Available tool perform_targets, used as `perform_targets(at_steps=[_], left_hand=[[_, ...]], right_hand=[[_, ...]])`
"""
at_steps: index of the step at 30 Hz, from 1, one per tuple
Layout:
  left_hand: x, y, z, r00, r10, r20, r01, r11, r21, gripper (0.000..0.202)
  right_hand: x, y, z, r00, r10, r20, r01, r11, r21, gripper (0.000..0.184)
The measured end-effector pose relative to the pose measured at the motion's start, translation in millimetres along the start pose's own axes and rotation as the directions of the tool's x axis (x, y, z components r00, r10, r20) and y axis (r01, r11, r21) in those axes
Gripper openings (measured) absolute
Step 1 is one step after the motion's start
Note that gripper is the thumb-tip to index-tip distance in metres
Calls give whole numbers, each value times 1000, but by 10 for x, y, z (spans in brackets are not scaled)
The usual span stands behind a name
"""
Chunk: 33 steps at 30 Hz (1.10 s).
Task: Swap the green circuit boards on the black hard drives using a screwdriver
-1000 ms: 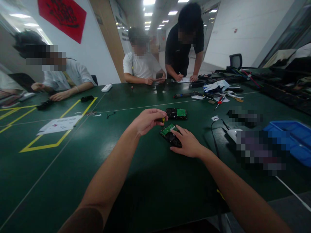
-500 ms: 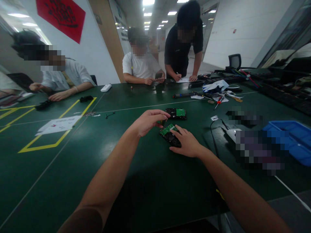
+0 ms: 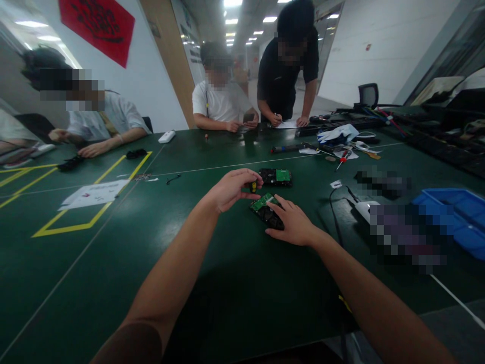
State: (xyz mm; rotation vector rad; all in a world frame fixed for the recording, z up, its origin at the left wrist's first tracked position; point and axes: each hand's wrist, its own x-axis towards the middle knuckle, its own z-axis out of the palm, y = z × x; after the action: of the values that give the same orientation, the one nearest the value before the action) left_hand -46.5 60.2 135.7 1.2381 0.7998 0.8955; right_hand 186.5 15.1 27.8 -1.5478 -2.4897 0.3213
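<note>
A black hard drive with a green circuit board (image 3: 262,206) lies on the green table (image 3: 113,263) in front of me. My right hand (image 3: 293,225) rests flat on its near end, fingers spread over it. My left hand (image 3: 233,188) hovers just left of the drive, fingers curled round a small screwdriver with a yellow and black handle (image 3: 253,187), its tip pointing down at the board's far corner. A second hard drive with a green board (image 3: 276,177) lies a little farther back.
Three other people are at the far side of the table, one writing on paper. Tools, a red screwdriver (image 3: 342,159) and white cloth lie at the back right. A blue tray (image 3: 454,215) sits at the right, a sheet of paper (image 3: 93,194) inside yellow tape at the left.
My left hand's fingers shifted around the screwdriver, opening slightly and then curling back on the handle. My right hand and the drive stayed in place.
</note>
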Motion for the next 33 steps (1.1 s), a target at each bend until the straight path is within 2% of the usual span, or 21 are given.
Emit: perform_targets(at_steps=[6,11,15,20,26,33], left_hand=[[-6,18,16,999,11,-40,-10,999,30,16],[20,-23,-3,1000,2,-22,-2,1000,-10,17],[43,-51,-10,998,-2,-63,0,999,-41,16],[37,-31,-3,1000,18,-25,-17,1000,13,16],[32,-25,-12,997,44,-65,-39,996,84,19],[14,-5,8,999,1,-40,0,1000,26,16]], right_hand=[[-4,-3,-2,1000,-3,-8,3,1000,-1,95],[0,-14,-15,1000,-2,6,2,1000,4,95],[2,-18,-22,1000,0,5,0,1000,-6,95],[-1,-23,-32,1000,-1,3,1,1000,-7,94],[9,-14,-12,1000,-9,-6,9,1000,-10,95],[6,-9,-12,1000,-2,1,2,1000,-6,95]])
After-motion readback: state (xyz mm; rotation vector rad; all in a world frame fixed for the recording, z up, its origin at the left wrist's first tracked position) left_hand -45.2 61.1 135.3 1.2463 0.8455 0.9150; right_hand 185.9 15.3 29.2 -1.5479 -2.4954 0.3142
